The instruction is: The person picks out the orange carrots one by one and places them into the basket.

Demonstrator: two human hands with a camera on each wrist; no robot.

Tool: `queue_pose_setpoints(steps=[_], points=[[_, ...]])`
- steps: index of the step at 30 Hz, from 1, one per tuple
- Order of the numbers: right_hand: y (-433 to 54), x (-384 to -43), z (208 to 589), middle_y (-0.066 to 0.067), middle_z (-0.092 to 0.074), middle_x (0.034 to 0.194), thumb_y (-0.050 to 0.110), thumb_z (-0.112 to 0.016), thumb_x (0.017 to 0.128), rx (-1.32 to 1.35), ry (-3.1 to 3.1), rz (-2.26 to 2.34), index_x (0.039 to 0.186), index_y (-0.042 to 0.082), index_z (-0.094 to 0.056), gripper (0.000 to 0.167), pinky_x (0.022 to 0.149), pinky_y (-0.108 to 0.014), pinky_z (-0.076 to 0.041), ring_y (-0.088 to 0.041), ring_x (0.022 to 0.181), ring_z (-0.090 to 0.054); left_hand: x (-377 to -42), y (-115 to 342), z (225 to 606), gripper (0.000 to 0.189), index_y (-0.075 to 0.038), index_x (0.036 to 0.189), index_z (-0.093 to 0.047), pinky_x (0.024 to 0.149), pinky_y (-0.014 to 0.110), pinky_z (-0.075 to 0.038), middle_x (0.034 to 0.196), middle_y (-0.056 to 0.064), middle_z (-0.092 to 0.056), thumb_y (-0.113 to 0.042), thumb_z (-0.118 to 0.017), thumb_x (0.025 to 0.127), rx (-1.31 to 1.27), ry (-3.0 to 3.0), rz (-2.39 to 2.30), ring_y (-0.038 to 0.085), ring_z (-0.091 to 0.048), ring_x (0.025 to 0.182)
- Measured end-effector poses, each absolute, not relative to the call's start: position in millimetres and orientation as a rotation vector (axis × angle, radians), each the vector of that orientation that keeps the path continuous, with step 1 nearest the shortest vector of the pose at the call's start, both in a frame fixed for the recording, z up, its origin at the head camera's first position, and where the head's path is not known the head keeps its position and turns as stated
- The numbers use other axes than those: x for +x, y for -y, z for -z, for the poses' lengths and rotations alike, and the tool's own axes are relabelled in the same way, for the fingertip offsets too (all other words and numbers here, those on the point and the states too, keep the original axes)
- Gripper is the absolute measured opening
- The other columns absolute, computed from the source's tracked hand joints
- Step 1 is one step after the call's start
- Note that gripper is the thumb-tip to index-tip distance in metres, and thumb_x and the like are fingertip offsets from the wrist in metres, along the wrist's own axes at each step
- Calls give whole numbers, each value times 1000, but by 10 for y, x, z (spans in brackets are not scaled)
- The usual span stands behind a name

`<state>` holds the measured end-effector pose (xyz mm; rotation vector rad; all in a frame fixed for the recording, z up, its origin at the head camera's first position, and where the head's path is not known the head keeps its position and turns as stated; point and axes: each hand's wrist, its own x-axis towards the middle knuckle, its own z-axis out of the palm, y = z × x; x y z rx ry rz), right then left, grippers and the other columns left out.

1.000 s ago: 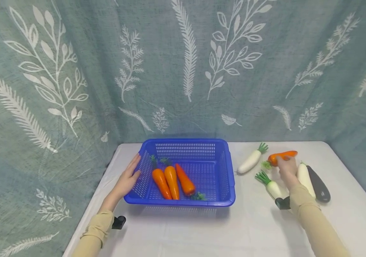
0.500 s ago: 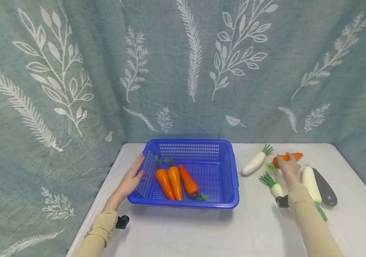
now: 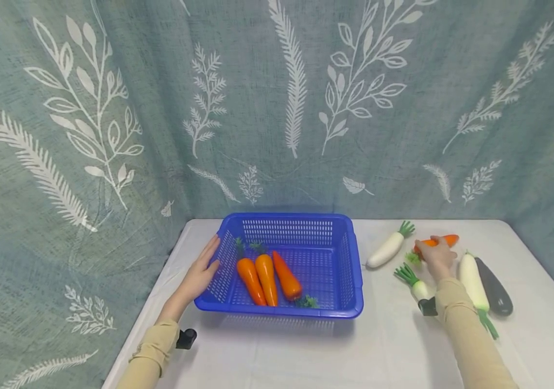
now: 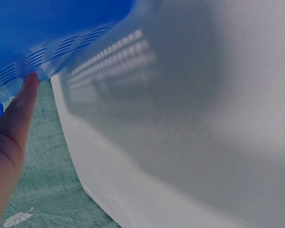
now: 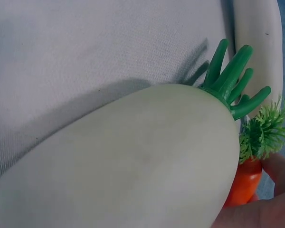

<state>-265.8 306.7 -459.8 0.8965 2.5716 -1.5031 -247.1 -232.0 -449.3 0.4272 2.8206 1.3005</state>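
My left hand [image 3: 199, 276] lies with straight fingers along the left wall of a blue perforated basket [image 3: 277, 312]. In the left wrist view a fingertip of that hand [image 4: 12, 137] touches the slotted side of the basket [image 4: 61, 21]. Three orange carrots [image 3: 266, 278] with green tops lie inside it, toward the left. At the right back of the table my right hand [image 3: 439, 260] grips another carrot [image 3: 449, 240] from above, its leafy end to the left. The right wrist view shows fingers on the carrot [image 5: 247, 183], partly hidden behind a large white radish [image 5: 133, 147].
One white radish [image 3: 386, 252] lies right of the basket, and a smaller one [image 3: 420, 290] sits near my right wrist. Right of that forearm lie a long white radish [image 3: 472, 281] and a dark eggplant [image 3: 494, 286]. A patterned green curtain [image 3: 277, 108] hangs behind the table.
The right fingers have shifted slightly on the carrot, which stays in nearly the same place. The left hand stays at the basket. The head view has shifted a little.
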Motion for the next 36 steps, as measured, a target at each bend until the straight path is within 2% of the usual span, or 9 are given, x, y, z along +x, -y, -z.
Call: queue_pose_setpoints(steps=[6,15,29,36], points=[[-3046,-2647,4602,-36,-20,145,29,-49,93,900,-2597,1501,145,-4,-27,65,110,-58,-27,-51,134,-16,-2466,2318,4489,54,3,149,-19,117,58,-11,158,21,-12,-2,-37,98,412,-2832,-1282,43,-12,145],[-3061,-2652,4611,-38,-17,145,26,-50,94,874,-2589,1524,146,-3,-28,64,113,-57,-26,-51,135,-14,-2455,2324,4470,54,2,150,-19,117,58,-11,158,20,-12,-2,-37,99,401,-2831,-1270,42,-11,145],[-3111,-2628,4618,-36,-11,150,25,-50,93,850,-2553,1581,147,-2,-25,66,116,-57,-20,-50,140,-4,-2457,2312,4465,54,2,150,-19,117,59,-11,158,20,-11,-3,-37,99,403,-2823,-1270,43,-12,144],[-3126,-2601,4607,-36,-15,149,25,-51,93,817,-2559,1571,147,-2,-26,66,116,-57,-19,-51,139,-8,-2460,2317,4475,54,2,149,-19,117,59,-11,158,20,-11,-2,-37,99,408,-2824,-1272,43,-11,145]])
